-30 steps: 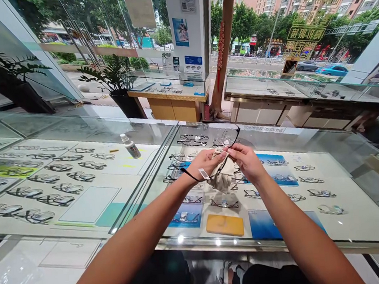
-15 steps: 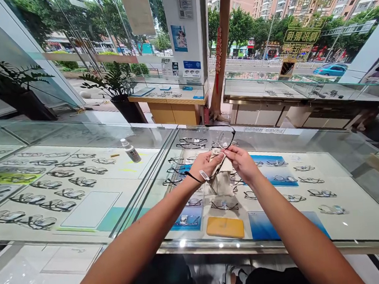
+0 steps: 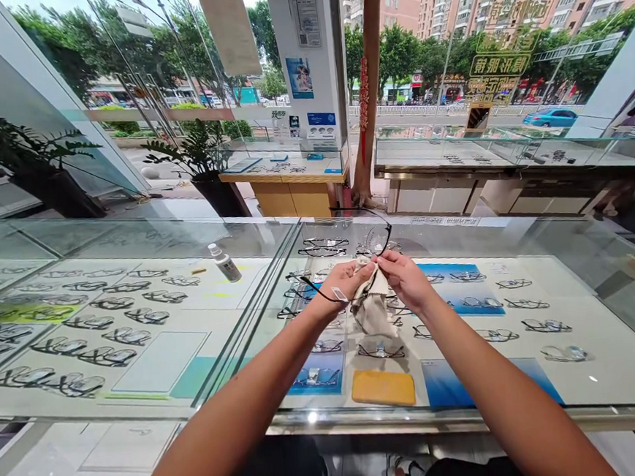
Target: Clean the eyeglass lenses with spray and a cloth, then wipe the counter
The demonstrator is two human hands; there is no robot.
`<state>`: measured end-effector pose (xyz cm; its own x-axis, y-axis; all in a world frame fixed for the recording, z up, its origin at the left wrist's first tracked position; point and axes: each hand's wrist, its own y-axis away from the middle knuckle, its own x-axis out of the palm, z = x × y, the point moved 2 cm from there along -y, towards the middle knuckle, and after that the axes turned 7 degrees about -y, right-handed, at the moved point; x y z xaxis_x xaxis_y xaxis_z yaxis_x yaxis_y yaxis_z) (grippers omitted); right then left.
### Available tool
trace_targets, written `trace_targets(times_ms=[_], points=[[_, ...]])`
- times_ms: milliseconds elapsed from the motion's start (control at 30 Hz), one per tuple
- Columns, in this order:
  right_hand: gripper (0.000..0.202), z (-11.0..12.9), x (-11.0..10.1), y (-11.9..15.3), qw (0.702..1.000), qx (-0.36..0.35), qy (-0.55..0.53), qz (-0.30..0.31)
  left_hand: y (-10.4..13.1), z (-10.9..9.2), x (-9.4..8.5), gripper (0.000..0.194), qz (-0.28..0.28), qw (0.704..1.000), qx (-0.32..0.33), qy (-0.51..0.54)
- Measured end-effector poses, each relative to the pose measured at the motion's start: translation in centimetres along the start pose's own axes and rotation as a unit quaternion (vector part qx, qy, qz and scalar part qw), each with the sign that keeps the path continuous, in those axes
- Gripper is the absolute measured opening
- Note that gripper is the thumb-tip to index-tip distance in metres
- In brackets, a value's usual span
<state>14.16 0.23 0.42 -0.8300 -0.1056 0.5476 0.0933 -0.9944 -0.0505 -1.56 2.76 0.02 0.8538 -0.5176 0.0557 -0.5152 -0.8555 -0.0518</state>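
Note:
My left hand (image 3: 344, 283) is closed around a beige cloth (image 3: 374, 311) and part of a pair of dark-framed glasses (image 3: 388, 234). One temple with a small white tag sticks out to the left over my wrist. My right hand (image 3: 407, 278) pinches the glasses and the cloth's upper edge, touching the fingertips of my left hand. One lens stands up above the hands, and the cloth hangs below them, over the glass counter. A yellow case (image 3: 383, 387) lies below the hands on the counter.
Rows of glasses (image 3: 108, 303) fill the glass display counter (image 3: 289, 233) on both sides. A white spray bottle (image 3: 224, 263) stands to the left of the hands. Beyond are a potted plant (image 3: 220, 191), a wooden post (image 3: 367, 87) and further display cases.
The cloth hangs lower and more spread out beneath my hands. The temple on the left has risen a little. The whole view has shifted slightly.

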Motion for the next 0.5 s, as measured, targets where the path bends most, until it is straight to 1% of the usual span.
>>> trace_targets(times_ms=[67,133,167,233,300,400,500], points=[[0.051,0.1,0.0,0.0,1.0,0.0,-0.004,-0.001,0.0,0.0,-0.2,0.06,0.032,0.999,-0.027,0.005],[0.052,0.3,-0.2,0.0,1.0,0.002,-0.008,-0.006,0.2,-0.1,-0.4,0.057,0.078,0.996,-0.043,0.003],[0.051,0.5,-0.4,-0.1,1.0,-0.003,-0.007,-0.012,0.2,-0.3,-0.6,0.056,0.09,0.995,-0.048,0.003],[0.049,1.0,-0.9,-0.2,0.999,-0.026,0.005,-0.025,0.2,-0.6,-1.2,0.057,0.08,0.995,-0.052,0.01],[0.047,1.3,-1.2,-0.3,0.998,-0.041,0.021,-0.032,0.2,-1.0,-1.8,0.058,0.049,0.997,-0.047,0.026],[0.047,1.2,-1.3,-0.3,0.998,-0.029,0.039,-0.03,0.1,-1.8,-2.3,0.058,0.014,0.998,-0.026,0.054],[0.048,0.9,-1.0,-0.2,0.998,-0.012,0.059,-0.021,0.2,-2.5,-2.3,0.059,0.016,0.998,-0.008,0.062]])
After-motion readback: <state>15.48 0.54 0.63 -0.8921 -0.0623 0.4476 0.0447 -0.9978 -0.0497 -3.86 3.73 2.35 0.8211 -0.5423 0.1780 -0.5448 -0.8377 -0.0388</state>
